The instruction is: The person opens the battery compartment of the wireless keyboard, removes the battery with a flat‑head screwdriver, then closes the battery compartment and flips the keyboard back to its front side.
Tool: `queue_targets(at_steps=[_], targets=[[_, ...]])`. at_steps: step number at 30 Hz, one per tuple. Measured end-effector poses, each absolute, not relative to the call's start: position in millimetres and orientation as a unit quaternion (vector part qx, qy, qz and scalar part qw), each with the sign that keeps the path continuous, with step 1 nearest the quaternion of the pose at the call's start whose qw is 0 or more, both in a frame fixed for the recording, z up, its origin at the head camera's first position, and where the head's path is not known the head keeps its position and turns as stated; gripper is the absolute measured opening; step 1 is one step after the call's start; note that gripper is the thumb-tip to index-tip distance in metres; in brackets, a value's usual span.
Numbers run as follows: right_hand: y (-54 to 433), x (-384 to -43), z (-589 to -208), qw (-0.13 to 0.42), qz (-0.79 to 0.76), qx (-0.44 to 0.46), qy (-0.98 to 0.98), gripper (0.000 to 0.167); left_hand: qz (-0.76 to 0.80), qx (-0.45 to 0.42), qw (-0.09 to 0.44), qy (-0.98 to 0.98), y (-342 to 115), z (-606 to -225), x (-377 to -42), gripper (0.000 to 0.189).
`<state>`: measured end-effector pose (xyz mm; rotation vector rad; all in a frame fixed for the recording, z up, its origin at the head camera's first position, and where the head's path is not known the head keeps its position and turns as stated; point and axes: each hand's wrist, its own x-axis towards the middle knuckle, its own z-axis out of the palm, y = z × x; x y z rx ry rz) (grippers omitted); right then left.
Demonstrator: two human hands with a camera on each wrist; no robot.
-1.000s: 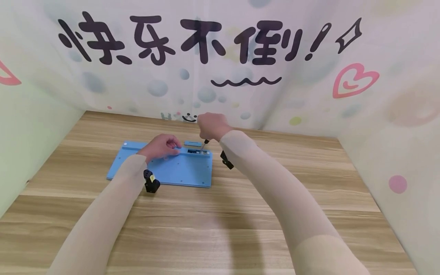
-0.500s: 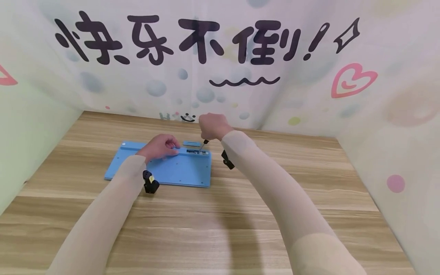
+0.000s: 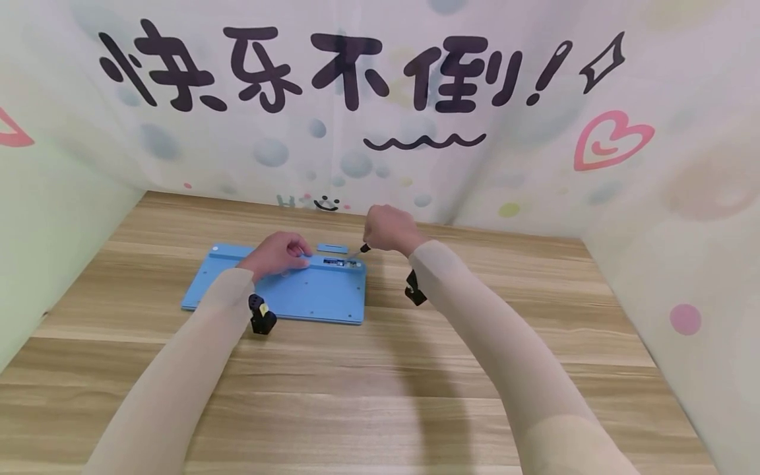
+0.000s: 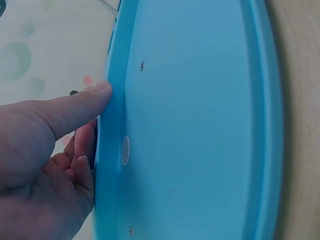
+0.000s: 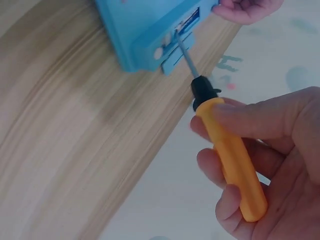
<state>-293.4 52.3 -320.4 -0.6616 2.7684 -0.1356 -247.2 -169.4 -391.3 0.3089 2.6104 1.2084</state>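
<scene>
A light blue keyboard point(image 3: 309, 293) lies underside up on the table, its battery compartment point(image 3: 334, 262) uncovered at the far right end. My left hand point(image 3: 279, 253) holds the raised far edge. In the left wrist view the thumb point(image 4: 102, 87) presses on that edge, with the other fingers curled behind it. My right hand point(image 3: 388, 228) grips a screwdriver point(image 5: 232, 160) by its yellow handle. The shaft slants down leftward, and the tip is at the compartment's right part; contact is too small to tell. Just behind the keyboard lies the blue battery cover point(image 3: 332, 249).
The wood-grain table point(image 3: 332, 396) extends in front of the keyboard and to both sides. A printed cloth point(image 3: 522, 165) hangs close behind the table's far edge. A black wrist camera point(image 3: 261, 315) sits at the left wrist, another point(image 3: 414, 289) at the right.
My right hand has moved to the right and a little nearer, tilting the screwdriver lower while its tip stays around the compartment. The left hand and keyboard keep their places.
</scene>
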Motion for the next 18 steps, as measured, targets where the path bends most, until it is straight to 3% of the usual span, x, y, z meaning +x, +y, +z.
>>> queue_targets(at_steps=[3, 18], targets=[[61.6, -293.3, -322.7, 0.146, -0.074, -0.236, 0.958, 0.023, 0.414, 0.104, 0.123, 0.896, -168.6, -391.8, -248.1, 0.020], [75.3, -286.2, -328.4, 0.125, -0.126, -0.249, 0.952, 0.030, 0.417, 0.094, 0.127, 0.895, -169.2, -391.8, -249.3, 0.019]])
